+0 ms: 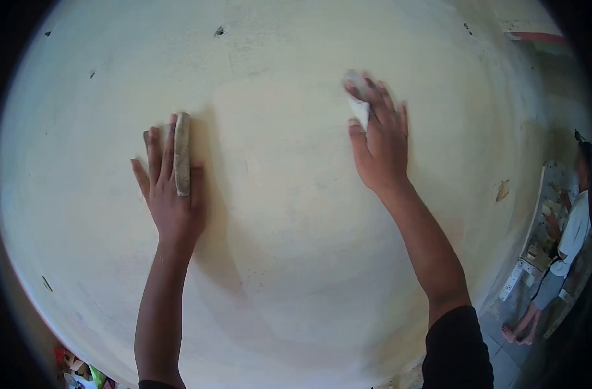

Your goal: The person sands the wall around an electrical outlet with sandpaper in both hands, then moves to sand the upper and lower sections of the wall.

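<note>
My left hand (pixel 172 188) lies against a pale painted wall (pixel 289 214), its fingers over a flat grey-brown block (pixel 183 155) that looks like a sanding block. The block's narrow edge runs up between the index finger and the thumb. Higher and to the right, my right hand (pixel 383 139) presses a folded whitish sheet (pixel 359 107), perhaps sandpaper, to the same wall. The sheet shows between thumb and index finger. Motion blurs these fingertips, and most of the sheet is hidden under them.
Chips and small holes mark the wall, including a brown patch (pixel 502 190) at the right. Another person (pixel 571 227) in a light shirt is at the far right, near a white board (pixel 513 280). Colourful clutter (pixel 82 373) lies at the bottom left.
</note>
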Demonstrator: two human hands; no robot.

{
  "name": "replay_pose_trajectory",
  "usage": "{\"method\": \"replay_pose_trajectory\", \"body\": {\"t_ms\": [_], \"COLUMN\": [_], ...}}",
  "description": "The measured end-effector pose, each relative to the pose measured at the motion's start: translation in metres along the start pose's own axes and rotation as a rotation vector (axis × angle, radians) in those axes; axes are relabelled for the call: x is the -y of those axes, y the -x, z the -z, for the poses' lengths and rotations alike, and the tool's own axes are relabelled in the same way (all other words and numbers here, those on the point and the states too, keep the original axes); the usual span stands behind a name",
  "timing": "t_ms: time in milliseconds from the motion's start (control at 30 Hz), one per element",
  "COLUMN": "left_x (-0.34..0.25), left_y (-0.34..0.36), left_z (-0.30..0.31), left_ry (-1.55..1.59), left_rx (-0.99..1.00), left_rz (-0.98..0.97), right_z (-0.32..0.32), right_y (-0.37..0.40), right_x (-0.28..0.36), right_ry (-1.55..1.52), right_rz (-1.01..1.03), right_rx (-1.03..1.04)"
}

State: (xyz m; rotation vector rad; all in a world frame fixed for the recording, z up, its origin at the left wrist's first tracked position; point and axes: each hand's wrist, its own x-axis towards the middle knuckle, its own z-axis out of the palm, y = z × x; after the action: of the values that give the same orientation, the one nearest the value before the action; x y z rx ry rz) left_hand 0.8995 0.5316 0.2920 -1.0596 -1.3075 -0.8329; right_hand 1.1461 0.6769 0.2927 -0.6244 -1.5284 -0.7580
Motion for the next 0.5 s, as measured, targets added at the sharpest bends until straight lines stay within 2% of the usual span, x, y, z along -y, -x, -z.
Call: {"method": "replay_pose_trajectory", "body": {"t_ms": [67,100,167,267,367,433,500], "left_x": [-0.014,-0.024,-0.044,-0.054,-0.067,-0.074,-0.082], "left_y": [0.002,0.007,0.023,0.011,-0.026,-0.038,-0.027], "left_z": [-0.001,-0.001,0.000,-0.007,-0.007,-0.011,-0.016], "left_ry": [-0.030,-0.057,-0.106,-0.081,-0.045,-0.005,-0.016], "left_rx": [-0.019,0.024,0.123,0.077,0.025,-0.025,-0.021], "left_rz": [0.029,-0.011,-0.091,-0.159,-0.079,-0.013,-0.013], "right_z": [0.000,0.002,0.009,0.010,0.012,0.009,0.008], "right_y": [0.022,0.042,0.076,0.047,-0.007,-0.014,0.016], "right_x": [-0.002,0.010,0.016,-0.009,-0.058,-0.095,-0.099], "right_ry": [0.036,0.058,-0.219,-0.119,-0.035,0.009,-0.010], "right_rz": [-0.056,0.033,0.302,0.387,0.083,-0.101,-0.188], "right_rx": [-0.009,0.123,0.332,0.261,-0.007,-0.168,-0.163]}}
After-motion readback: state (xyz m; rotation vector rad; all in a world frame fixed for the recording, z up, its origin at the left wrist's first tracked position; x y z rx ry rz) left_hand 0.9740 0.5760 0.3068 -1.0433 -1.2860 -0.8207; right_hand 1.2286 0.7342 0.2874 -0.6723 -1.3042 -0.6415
